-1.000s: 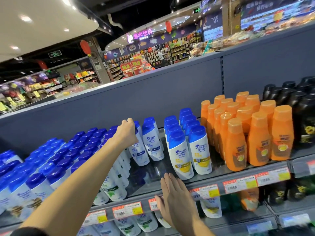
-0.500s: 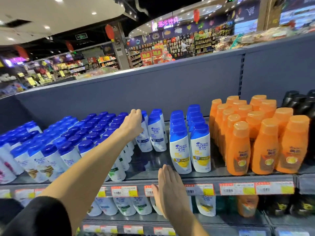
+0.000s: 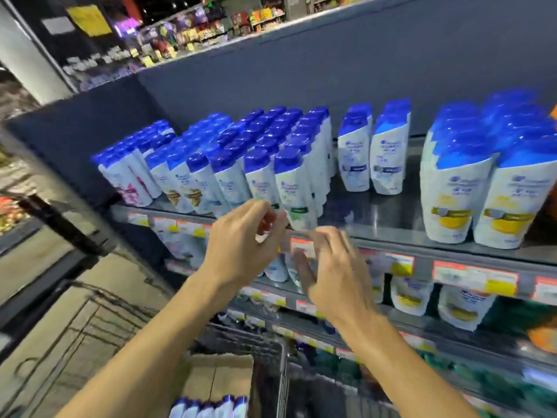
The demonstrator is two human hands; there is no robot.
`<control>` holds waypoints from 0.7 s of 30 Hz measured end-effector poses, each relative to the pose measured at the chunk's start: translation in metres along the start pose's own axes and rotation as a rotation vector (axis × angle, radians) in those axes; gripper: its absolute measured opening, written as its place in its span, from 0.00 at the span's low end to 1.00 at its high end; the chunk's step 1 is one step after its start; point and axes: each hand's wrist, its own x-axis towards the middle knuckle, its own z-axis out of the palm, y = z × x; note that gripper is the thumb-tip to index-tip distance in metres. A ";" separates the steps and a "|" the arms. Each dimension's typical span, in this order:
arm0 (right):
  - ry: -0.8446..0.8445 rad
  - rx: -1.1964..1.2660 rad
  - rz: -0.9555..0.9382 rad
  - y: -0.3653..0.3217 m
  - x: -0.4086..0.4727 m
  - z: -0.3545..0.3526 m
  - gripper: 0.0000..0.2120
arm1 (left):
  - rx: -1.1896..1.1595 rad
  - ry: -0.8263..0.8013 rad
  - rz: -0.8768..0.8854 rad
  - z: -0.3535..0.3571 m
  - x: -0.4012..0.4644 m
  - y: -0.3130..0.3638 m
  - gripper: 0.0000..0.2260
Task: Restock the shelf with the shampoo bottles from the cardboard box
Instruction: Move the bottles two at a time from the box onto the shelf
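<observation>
At the bottom edge, a row of blue-capped shampoo bottles (image 3: 208, 407) is seen standing in the cardboard box (image 3: 217, 378), which is carried in a wire cart (image 3: 281, 375) just below the forearms; these are judged to be the stock not yet shelved. Above the box, both hands are held in front of the shelf edge (image 3: 422, 251) and nothing is gripped by either: the left hand (image 3: 241, 245) is shown with fingers loosely curled and empty, the right hand (image 3: 334, 273) with fingers spread and slightly bent, blurred by motion. Beyond the hands, the price-tag strip is crossed, and behind it the front-row bottle with the green label (image 3: 294, 191) is seen upright, close to the fingertips of the left hand; whether it is touched cannot be told. Farther back, two lone bottles (image 3: 372, 158) are set deep on the shelf, with bare shelf in front of them, and larger yellow-label bottles (image 3: 482, 194) are ranked at the right. The step in hand is judged to fall between placements; the next move calls for a reach down into the box, a bottle to be grasped, and the bare patch to be filled
</observation>
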 end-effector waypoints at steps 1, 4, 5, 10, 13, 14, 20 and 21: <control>-0.002 0.058 -0.027 -0.020 -0.001 0.013 0.18 | 0.025 -0.031 -0.039 -0.005 -0.024 -0.019 0.13; -0.117 0.190 -0.069 -0.078 -0.013 0.075 0.17 | 0.124 -0.187 -0.209 -0.021 -0.100 -0.082 0.11; -0.183 0.217 -0.068 -0.097 -0.021 0.098 0.17 | 0.139 -0.240 -0.296 -0.025 -0.126 -0.106 0.12; -0.528 0.199 -0.029 -0.174 -0.081 0.223 0.17 | 0.177 -0.452 -0.688 -0.041 -0.260 -0.219 0.09; -0.760 0.143 0.062 -0.204 -0.125 0.302 0.17 | 0.140 -0.608 -0.877 -0.032 -0.345 -0.282 0.11; -0.849 0.126 0.140 -0.212 -0.141 0.329 0.18 | 0.113 -0.683 -0.910 -0.025 -0.374 -0.303 0.12; -1.107 0.116 0.690 -0.228 -0.242 0.460 0.16 | -0.026 -1.101 -1.123 0.033 -0.513 -0.385 0.15; -1.153 0.075 0.745 -0.222 -0.257 0.477 0.15 | -0.056 -1.162 -1.163 0.045 -0.532 -0.391 0.16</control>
